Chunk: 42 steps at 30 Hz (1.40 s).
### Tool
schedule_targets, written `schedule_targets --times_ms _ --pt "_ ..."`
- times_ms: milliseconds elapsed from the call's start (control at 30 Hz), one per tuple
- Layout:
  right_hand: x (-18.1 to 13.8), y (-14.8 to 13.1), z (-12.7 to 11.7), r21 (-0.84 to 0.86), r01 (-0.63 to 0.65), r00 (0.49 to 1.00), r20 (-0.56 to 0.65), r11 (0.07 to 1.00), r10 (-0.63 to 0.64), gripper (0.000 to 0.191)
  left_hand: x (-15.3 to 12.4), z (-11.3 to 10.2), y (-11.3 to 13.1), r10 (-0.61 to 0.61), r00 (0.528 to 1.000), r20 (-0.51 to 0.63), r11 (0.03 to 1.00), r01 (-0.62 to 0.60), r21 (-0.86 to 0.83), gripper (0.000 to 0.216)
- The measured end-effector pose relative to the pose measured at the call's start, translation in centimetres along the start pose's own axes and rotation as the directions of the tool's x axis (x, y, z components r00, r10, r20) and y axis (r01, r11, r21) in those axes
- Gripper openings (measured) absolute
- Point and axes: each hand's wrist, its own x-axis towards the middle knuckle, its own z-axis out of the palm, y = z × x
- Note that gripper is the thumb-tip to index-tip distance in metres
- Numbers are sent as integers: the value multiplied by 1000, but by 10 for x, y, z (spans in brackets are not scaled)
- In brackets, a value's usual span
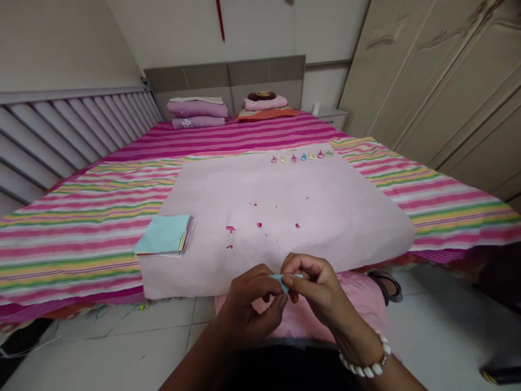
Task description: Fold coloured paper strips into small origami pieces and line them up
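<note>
A small folded piece of light blue paper (285,283) is pinched between both my hands, just in front of the sheet's near edge. My left hand (256,301) grips its left side with thumb and fingers. From the right, my right hand (315,279) presses thumb and index finger on the paper; a white beaded bracelet (368,369) is on that wrist. Fingers cover much of the folds. At the far right of the pale sheet (220,190) stands a row of several small folded paper pieces (303,157) in pink, yellow, blue and green.
A stack of coloured square paper (163,234), light blue on top, lies at the sheet's left edge. The sheet has small red marks. It rests on a striped bed cover (93,217). A pink cushion (345,309) is beneath my hands; folded bedding (198,111) sits by the headboard.
</note>
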Motion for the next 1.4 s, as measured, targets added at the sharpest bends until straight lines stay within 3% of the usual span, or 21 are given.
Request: schedule_targets --times_ms 100,200,267,367,533,767,1033,1200,1400 --pt "0 -2 0 -58 27 998 -52 998 -30 11 -1 4 -2 -92 995 -46 995 90 -38 23" --pt "0 -4 2 -99 47 994 -92 994 -56 11 -1 9 -6 -315 940 -130 946 300 -124 42" --pt "1 -5 3 -121 59 990 -117 991 -74 10 0 10 -8 -458 878 -139 884 433 -177 31" --pt "2 -6 6 -158 78 986 -135 984 -100 10 4 11 -9 -556 824 -105 823 528 -211 14" --pt "4 -7 7 -214 72 982 -156 974 -107 13 7 7 -10 -573 812 -111 810 541 -227 23" --pt "6 -3 5 -163 19 982 -183 986 -49 15 9 0 -18 -629 777 -15 746 599 -291 30" --pt "9 6 4 -93 20 976 -216 995 -40 15 7 3 -28 -704 683 -194 684 579 -444 29" --pt "9 5 4 -87 39 972 -227 995 -58 16 7 5 -30 -693 689 -213 695 559 -452 27" --pt "10 4 5 -93 47 966 -248 995 -69 19 7 10 -24 -678 722 -138 693 565 -448 18"
